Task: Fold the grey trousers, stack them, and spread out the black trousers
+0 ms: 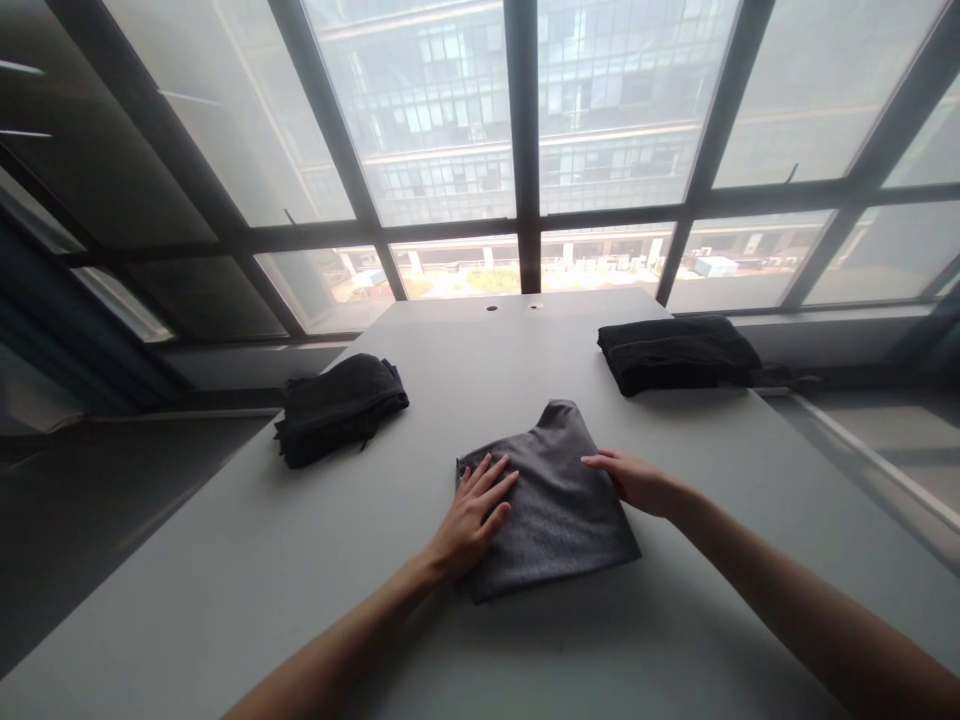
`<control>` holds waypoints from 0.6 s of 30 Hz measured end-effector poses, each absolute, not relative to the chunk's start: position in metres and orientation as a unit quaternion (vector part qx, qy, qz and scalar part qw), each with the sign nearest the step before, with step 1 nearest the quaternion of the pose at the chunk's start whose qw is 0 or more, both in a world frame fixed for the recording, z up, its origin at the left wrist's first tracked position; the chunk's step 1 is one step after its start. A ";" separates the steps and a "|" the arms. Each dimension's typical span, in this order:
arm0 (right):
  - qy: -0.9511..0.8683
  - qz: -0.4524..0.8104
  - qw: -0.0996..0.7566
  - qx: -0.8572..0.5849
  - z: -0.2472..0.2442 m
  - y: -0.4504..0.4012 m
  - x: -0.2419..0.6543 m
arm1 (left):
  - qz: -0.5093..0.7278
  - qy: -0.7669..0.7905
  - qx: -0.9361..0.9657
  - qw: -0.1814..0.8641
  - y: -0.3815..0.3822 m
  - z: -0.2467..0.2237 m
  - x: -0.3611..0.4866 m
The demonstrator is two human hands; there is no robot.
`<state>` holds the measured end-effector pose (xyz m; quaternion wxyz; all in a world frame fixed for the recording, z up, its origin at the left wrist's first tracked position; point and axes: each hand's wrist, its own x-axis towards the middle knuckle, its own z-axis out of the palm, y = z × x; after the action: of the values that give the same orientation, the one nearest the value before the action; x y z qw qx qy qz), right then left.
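A grey folded garment lies on the white table in front of me, its far end rising to a narrow, uneven corner. My left hand rests flat on the garment's left part with the fingers spread. At the right edge, my right hand pinches the cloth, a digit on top and the other fingers mostly hidden at the edge. What kind of garment it is cannot be made out from the fold.
A dark folded pile of cloth sits at the table's left edge. Another black folded pile lies at the right edge. The white table stretches toward large windows and has small round holes near its far end.
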<state>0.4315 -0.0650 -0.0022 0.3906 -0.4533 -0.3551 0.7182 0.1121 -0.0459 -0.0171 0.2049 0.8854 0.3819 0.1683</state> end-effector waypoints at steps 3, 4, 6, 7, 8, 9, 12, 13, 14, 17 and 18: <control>-0.334 0.739 0.430 -0.397 0.008 -0.073 0.422 | 0.204 0.371 0.874 0.240 -0.043 -0.021 0.111; -0.328 0.744 0.430 -0.392 0.010 -0.074 0.420 | 0.217 0.366 0.869 0.252 -0.043 -0.022 0.110; -0.323 0.745 0.416 -0.410 0.011 -0.075 0.419 | 0.244 0.354 0.859 0.279 -0.042 -0.023 0.109; -0.323 0.740 0.408 -0.426 0.010 -0.074 0.420 | 0.262 0.350 0.851 0.292 -0.041 -0.024 0.109; -0.323 0.734 0.404 -0.439 0.009 -0.073 0.421 | 0.284 0.348 0.841 0.303 -0.041 -0.025 0.108; -0.324 0.729 0.404 -0.448 0.008 -0.071 0.424 | 0.308 0.350 0.828 0.311 -0.042 -0.025 0.108; -0.333 0.715 0.411 -0.457 0.013 -0.062 0.437 | 0.372 0.368 0.790 0.320 -0.042 -0.026 0.108; -0.337 0.710 0.414 -0.459 0.018 -0.058 0.442 | 0.384 0.377 0.780 0.321 -0.042 -0.027 0.108; -0.343 0.704 0.415 -0.462 0.025 -0.055 0.448 | 0.390 0.384 0.772 0.322 -0.042 -0.027 0.108; -0.361 0.689 0.407 -0.479 0.054 -0.041 0.468 | 0.387 0.399 0.760 0.338 -0.040 -0.030 0.108; -0.365 0.685 0.402 -0.486 0.065 -0.035 0.473 | 0.383 0.402 0.757 0.345 -0.039 -0.030 0.108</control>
<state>0.4735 -0.0348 0.0655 0.4023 -0.4861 -0.3649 0.6846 0.1082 -0.0392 -0.0304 0.3446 0.7570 0.4022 0.3827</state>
